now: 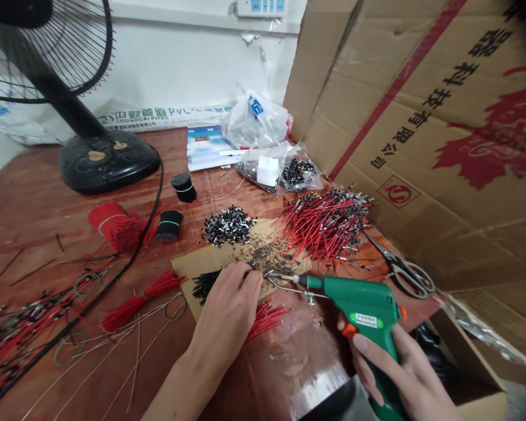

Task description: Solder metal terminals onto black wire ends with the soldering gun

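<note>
My right hand point(405, 365) is wrapped round the handle of a green soldering gun point(359, 295), a finger at its orange trigger. The gun points left, and its tip with the thin metal feed tube meets my left fingertips. My left hand point(228, 307) is closed in a pinch there; what it holds is too small to make out. Beneath and beside that hand lie black wires point(205, 285) and red wires point(269, 318). A brown cardboard sheet point(188, 263) under them carries dark crumbs. Behind it sits a pile of small black-and-metal parts point(229, 226).
A heap of red wires with dark ends point(326, 222) lies behind the gun, with scissors point(407, 275) to its right. Bundled red wires point(114, 225) and a fan point(109, 161) stand left. A large carton point(421, 146) walls the right side. Plastic bags point(256, 120) lie at the back.
</note>
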`<state>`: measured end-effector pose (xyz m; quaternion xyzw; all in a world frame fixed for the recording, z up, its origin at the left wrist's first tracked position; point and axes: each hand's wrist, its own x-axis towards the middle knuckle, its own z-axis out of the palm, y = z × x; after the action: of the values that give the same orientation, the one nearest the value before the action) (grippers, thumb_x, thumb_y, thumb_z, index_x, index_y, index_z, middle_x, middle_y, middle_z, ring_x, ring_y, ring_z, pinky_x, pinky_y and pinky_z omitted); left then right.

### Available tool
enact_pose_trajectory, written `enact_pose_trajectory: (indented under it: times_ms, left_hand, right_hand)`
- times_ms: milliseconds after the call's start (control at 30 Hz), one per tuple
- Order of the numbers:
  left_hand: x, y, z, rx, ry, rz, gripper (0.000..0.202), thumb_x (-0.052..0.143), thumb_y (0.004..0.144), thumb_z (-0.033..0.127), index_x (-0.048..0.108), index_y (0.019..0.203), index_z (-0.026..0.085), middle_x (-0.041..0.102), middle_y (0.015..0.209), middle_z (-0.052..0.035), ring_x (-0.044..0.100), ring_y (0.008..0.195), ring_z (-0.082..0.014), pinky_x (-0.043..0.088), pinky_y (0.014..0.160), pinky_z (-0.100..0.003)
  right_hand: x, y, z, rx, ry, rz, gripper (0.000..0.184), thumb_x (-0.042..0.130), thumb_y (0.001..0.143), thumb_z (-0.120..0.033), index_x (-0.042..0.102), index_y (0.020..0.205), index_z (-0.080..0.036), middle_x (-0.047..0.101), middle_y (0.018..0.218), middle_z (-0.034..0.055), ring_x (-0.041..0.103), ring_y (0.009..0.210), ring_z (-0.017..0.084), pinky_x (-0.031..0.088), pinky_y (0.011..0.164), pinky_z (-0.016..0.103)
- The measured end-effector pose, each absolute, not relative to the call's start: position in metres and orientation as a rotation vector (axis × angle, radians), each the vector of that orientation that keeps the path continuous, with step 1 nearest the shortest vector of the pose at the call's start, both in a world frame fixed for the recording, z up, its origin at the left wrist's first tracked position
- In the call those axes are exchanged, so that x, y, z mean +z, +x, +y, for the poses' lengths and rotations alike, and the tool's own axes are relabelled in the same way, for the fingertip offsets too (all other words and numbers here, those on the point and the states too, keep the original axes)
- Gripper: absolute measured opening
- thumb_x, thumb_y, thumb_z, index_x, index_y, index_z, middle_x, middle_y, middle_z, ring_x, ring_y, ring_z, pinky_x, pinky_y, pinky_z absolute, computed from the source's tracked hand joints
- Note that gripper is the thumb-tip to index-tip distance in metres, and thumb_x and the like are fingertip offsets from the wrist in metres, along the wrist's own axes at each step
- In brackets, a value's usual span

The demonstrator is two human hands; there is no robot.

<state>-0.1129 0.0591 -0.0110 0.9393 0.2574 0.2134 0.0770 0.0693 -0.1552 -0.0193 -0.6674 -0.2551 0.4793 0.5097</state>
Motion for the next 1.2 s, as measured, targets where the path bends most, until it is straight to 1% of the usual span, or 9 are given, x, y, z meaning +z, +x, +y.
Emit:
enact_pose_trajectory:
  times_ms: [133,300,433,533,667,767,1000,1200]
  left_hand:
    - [-0.0104,-0.1124,0.0585,0.619,2.828,0.767,0.015,0.057,0.088,0.007,0.059,0.101,0.013,0.053,0.095,-0.0062,0.051,0.088,-0.0203,0.048,0.082,-0.039]
    - [-0.0094,-0.1125,0.0582,0.619,2.825,0.775,0.015,0.056,0.088,0.006,0.06,0.1,0.014,0.053,0.094,-0.0059,0.051,0.087,-0.0201,0.048,0.081,-0.039]
    - [-0.0094,-0.1119,0.0583,0.635,2.826,0.764,0.014,0.057,0.088,0.006,0.06,0.1,0.013,0.053,0.094,-0.0059,0.051,0.086,-0.0197,0.048,0.081,-0.038]
    - [-0.0096,-0.1122,0.0585,0.645,2.831,0.76,0.013,0.056,0.088,0.006,0.06,0.098,0.013,0.053,0.093,-0.006,0.051,0.086,-0.0196,0.048,0.081,-0.038]
    - [-0.0098,-0.1125,0.0586,0.638,2.835,0.761,0.013,0.056,0.088,0.005,0.06,0.098,0.013,0.053,0.092,-0.0061,0.051,0.086,-0.0197,0.048,0.081,-0.038]
    - [-0.01,-0.1124,0.0588,0.648,2.842,0.762,0.013,0.056,0.088,0.005,0.06,0.098,0.013,0.053,0.092,-0.0063,0.051,0.087,-0.02,0.048,0.081,-0.039]
    - [-0.0102,-0.1118,0.0588,0.635,2.844,0.764,0.014,0.057,0.087,0.005,0.061,0.098,0.012,0.053,0.092,-0.0062,0.051,0.087,-0.0201,0.049,0.081,-0.039]
    - [-0.0106,-0.1118,0.0587,0.644,2.84,0.757,0.012,0.056,0.088,0.006,0.061,0.098,0.012,0.053,0.092,-0.0061,0.051,0.086,-0.0197,0.048,0.082,-0.039]
  right_hand:
    - [-0.0185,0.0685,-0.1574,1.15,-1.571,-0.602,0.029,0.053,0.098,-0.045,0.047,0.106,-0.018,0.051,0.058,-0.0032,0.045,0.05,0.01,0.041,0.057,0.023]
    - [-0.0155,0.0673,-0.1558,1.161,-1.552,-0.629,0.025,0.051,0.1,-0.043,0.046,0.103,-0.018,0.051,0.059,-0.0032,0.045,0.049,0.009,0.041,0.057,0.023]
    - [-0.0157,0.0688,-0.1558,1.177,-1.548,-0.606,0.029,0.052,0.098,-0.045,0.045,0.106,-0.018,0.051,0.06,-0.0027,0.045,0.049,0.011,0.04,0.055,0.023]
    - [-0.0166,0.0712,-0.1573,1.171,-1.584,-0.611,0.031,0.053,0.098,-0.047,0.045,0.105,-0.017,0.051,0.059,-0.0023,0.046,0.05,0.012,0.041,0.057,0.025]
    - [-0.0187,0.0728,-0.1596,1.168,-1.616,-0.604,0.03,0.053,0.097,-0.047,0.044,0.1,-0.018,0.053,0.063,-0.0013,0.048,0.052,0.013,0.042,0.06,0.026]
    - [-0.0197,0.0722,-0.1598,1.177,-1.606,-0.602,0.03,0.052,0.098,-0.047,0.042,0.096,-0.019,0.052,0.062,-0.0021,0.046,0.051,0.012,0.042,0.059,0.026]
    - [-0.0167,0.0695,-0.158,1.187,-1.625,-0.558,0.033,0.054,0.096,-0.049,0.042,0.104,-0.019,0.052,0.061,-0.003,0.046,0.051,0.012,0.042,0.06,0.027]
    - [-0.0216,0.0713,-0.16,1.163,-1.632,-0.623,0.029,0.051,0.099,-0.047,0.042,0.098,-0.02,0.052,0.06,-0.003,0.045,0.051,0.013,0.039,0.056,0.026]
